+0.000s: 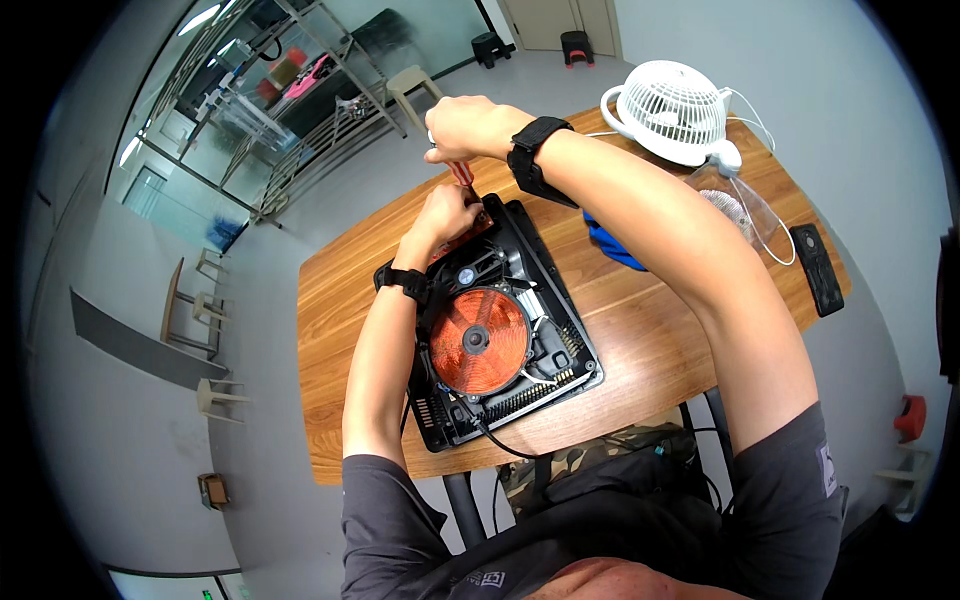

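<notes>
An opened induction cooker (555, 330) lies on the wooden table, its black housing holding a round copper coil (480, 341). My right hand (468, 128) is raised above its far end, fingers wrapped round a screwdriver (461, 172) with a red and clear-looking handle that points down. Just below, my left hand (445, 212) rests at the far edge of the housing, fingers closed near the screwdriver's lower end. What those fingers pinch, if anything, is hidden. Beside the left hand, part of a circuit board (470, 238) shows inside the housing.
A white fan (672, 112) stands at the table's far right, near a clear plastic bag (735, 205) and a white cord. The black power strip-like bar (817, 270) lies at the right edge. Something blue (612, 245) sits partly under my right forearm. A black cable (505, 447) leaves the cooker's near side.
</notes>
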`<state>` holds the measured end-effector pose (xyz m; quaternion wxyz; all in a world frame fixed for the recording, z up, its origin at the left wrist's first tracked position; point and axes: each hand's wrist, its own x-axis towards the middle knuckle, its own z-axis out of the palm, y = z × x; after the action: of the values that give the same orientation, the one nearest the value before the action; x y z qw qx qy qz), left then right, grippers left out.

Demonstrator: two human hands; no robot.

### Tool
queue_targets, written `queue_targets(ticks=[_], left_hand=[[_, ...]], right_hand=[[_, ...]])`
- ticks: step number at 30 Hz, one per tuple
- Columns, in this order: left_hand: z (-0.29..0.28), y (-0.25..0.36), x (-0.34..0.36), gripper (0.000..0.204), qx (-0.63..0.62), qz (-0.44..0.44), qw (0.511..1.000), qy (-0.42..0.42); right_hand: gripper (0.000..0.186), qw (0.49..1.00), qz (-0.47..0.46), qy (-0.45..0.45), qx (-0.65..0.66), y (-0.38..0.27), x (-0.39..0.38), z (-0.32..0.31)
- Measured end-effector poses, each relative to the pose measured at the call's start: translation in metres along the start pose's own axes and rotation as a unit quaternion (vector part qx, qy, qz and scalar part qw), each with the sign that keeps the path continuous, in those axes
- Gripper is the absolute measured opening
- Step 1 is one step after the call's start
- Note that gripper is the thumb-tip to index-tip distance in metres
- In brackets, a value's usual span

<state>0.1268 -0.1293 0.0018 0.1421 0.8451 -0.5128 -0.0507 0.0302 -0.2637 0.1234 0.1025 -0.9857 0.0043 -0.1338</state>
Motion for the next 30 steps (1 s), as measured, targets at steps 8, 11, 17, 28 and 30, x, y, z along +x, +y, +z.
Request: queue_targets(ticks=[8,11,17,28,30], left_hand=[[-0.003,-0.003,-0.002,0.028,-0.016,-0.006,1.000,0.013],[-0.014,0.007,-0.005,0.031,-0.034,-0.022,0.998,0.047],[-0.043,0.029,-0.009,0.039,-0.097,-0.013,0.986,0.134],[-0.039,0.032,-0.008,0.034,-0.202,-0.040,0.960,0.190],[-0.044,0.037,-0.015,0.031,-0.199,-0.063,0.960,0.186]], right_hand=[[0.033,0.992,0.031,-0.118,-0.021,-0.019,-0.008,-0.023],[0.036,0.985,0.056,-0.163,-0.019,-0.020,-0.005,-0.029],[0.033,0.984,0.051,-0.168,-0.034,-0.012,-0.004,-0.031],[0.055,0.989,0.046,-0.109,-0.094,-0.016,0.007,-0.016],[0.059,0.986,-0.008,-0.123,-0.112,-0.022,-0.001,-0.024]])
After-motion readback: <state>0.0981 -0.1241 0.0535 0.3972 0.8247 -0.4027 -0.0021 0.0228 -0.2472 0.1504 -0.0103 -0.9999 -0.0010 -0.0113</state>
